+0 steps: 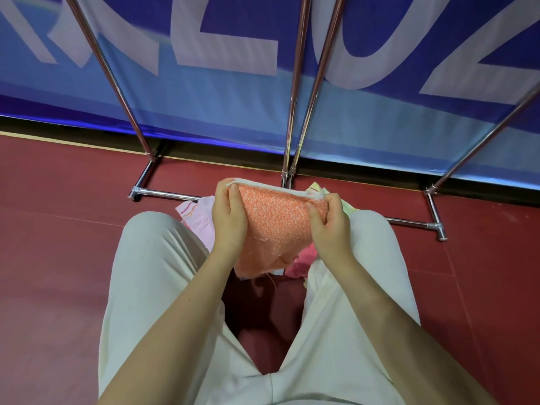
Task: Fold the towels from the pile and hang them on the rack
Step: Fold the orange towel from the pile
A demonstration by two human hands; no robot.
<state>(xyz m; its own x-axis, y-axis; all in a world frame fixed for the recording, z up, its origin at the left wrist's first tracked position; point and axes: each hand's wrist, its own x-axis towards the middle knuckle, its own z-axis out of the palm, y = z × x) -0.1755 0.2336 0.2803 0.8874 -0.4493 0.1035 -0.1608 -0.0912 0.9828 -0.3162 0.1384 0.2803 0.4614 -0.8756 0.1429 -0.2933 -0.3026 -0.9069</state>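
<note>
Head view: both hands' grip, left hand (229,220) and right hand (328,226), pinches orange towel (274,226); pile (195,217) before rack (295,83)

Indoor sports hall or event venue, dark red sports floor (58,244) with a thin court line, big blue banner (204,92) with large white lettering along wall, chrome rack (295,92) on floor
</note>
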